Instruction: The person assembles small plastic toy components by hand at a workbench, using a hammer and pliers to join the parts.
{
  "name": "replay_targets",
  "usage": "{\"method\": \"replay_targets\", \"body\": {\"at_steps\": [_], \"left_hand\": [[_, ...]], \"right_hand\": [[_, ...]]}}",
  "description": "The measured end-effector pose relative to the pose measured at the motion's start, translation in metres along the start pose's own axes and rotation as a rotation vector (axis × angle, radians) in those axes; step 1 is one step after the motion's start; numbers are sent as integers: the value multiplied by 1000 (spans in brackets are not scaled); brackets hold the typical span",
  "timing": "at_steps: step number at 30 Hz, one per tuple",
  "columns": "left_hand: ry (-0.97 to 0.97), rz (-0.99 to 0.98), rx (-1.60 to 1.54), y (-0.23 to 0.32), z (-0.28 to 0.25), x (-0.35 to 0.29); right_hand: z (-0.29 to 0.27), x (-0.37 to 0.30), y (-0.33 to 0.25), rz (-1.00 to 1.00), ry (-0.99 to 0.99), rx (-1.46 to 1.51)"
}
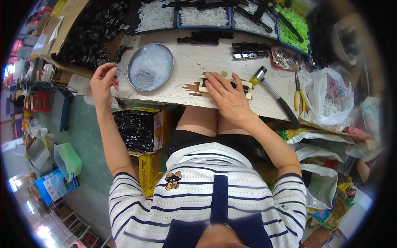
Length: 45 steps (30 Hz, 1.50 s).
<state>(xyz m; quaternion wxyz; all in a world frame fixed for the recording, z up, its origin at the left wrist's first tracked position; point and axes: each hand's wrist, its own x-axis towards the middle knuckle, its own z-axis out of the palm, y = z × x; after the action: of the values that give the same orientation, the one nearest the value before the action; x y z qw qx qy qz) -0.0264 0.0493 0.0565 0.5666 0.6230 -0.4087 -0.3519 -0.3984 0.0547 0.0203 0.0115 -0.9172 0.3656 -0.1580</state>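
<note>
My left hand (103,84) is raised at the table's left edge, thumb and fingers closed in a pinch on a small grey piece (118,73). Just right of it stands a round metal dish (131,78) with a whitish, grease-like coating and a heap of small grey pieces inside. My right hand (228,99) lies over a cream-coloured block (203,88) near the front edge, its fingers stretched flat across it. A black part (245,87) shows in the block, mostly hidden under the hand. To its right lies a hammer (275,93) with a yellow face and black grip.
Yellow-handled pliers (300,97) and a clear plastic bag (328,99) lie at the right. Black assemblies (250,51) and a red tray (285,58) of small metal parts stand farther back. Bins of white and green pieces (293,31) line the back; a carton (89,35) holds black parts.
</note>
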Motion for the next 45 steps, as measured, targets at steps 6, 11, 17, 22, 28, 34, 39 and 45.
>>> {"method": "replay_targets", "body": {"at_steps": [6,11,17,22,28,34,39,45], "left_hand": [[-346,-109,-237,25,126,-64],[-409,127,159,6,195,-87],[-332,334,444,-9,202,-86],[-481,-452,-151,-14,185,-70],[-506,-478,-176,-15,184,-67],[-482,-461,-154,-15,185,-69],[-518,-258,77,-7,191,-57],[-225,457,541,31,226,8]], "right_hand": [[-1,2,5,38,126,268],[3,-2,17,277,363,746],[7,-3,16,261,405,701],[4,-1,14,230,410,623],[4,3,13,287,375,644],[1,6,14,311,367,649],[-15,-1,48,328,513,596],[-45,-37,148,548,356,-30]]}}
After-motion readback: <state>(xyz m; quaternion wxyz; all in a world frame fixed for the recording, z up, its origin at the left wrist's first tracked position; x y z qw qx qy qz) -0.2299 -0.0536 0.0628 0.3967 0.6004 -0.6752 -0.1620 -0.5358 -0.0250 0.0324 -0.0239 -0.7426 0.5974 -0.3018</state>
